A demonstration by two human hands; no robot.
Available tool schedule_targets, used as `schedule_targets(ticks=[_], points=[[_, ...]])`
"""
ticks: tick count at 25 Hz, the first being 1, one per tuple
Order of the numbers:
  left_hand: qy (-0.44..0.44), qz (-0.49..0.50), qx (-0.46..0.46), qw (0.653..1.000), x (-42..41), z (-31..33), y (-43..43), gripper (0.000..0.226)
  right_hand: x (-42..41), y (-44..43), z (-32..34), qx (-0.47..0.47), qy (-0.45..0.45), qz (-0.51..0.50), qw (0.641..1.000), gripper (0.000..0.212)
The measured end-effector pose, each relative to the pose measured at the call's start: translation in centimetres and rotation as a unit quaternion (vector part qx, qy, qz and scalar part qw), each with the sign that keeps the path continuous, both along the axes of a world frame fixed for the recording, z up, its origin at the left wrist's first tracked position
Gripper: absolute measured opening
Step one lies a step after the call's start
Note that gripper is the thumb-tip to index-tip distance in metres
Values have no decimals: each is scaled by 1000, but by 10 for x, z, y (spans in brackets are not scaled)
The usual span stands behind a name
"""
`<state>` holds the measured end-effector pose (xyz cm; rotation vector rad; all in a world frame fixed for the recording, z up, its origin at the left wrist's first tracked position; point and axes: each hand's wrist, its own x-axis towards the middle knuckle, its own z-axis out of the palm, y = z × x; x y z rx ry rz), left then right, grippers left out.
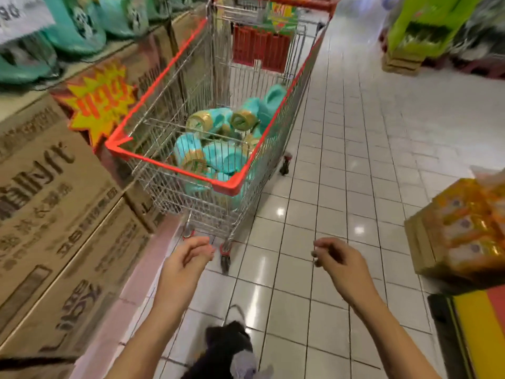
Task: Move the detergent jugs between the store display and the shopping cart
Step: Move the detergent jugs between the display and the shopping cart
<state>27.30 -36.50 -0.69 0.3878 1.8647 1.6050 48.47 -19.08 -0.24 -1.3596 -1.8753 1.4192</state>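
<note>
Your left hand (188, 259) and right hand (337, 259) hang loosely curled, empty. Teal, gold-capped jugs (269, 103) lie in the cart (169, 164); labels unreadable.

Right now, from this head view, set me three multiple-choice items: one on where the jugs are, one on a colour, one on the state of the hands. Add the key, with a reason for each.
1. The teal plastic detergent jugs with gold caps lie where, relative to the silver wire shopping cart?
A) inside its basket
B) beneath it
C) hung outside it

2. The cart's plastic rim is:
A) blue
B) red
C) green

3. The left hand and right hand:
A) both hold nothing
B) both grip a jug
C) both grip the cart

Key:
1 A, the jugs show behind the basket's wires.
2 B, a red band runs round the top.
3 A, the fingers are loosely curled, apart from the cart.
</note>
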Motion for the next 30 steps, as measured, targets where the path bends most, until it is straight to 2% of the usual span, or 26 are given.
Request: schedule_targets(ticks=[4,9,15,21,25,28,30], points=[[47,27,42,998,-56,19,97,22,-62,103,20,25,49,3,998,16],[60,62,55,995,-132,42,223,22,-145,227,54,73,70,31,994,15],[28,88,29,995,-191,45,339,21,-225,363,77,95,100,53,989,19],[-6,152,-13,988,-225,17,453,18,-313,501,69,114,106,135,979,18],[-36,245,-25,968,-243,7,525,16,-376,585,71,134,76,253,955,19],[-61,280,-41,957,-254,-5,567,16,-430,633,60,183,1,369,911,13],[-84,285,-63,953,-260,-17,586,16,-467,655,45,208,-59,432,876,18]])
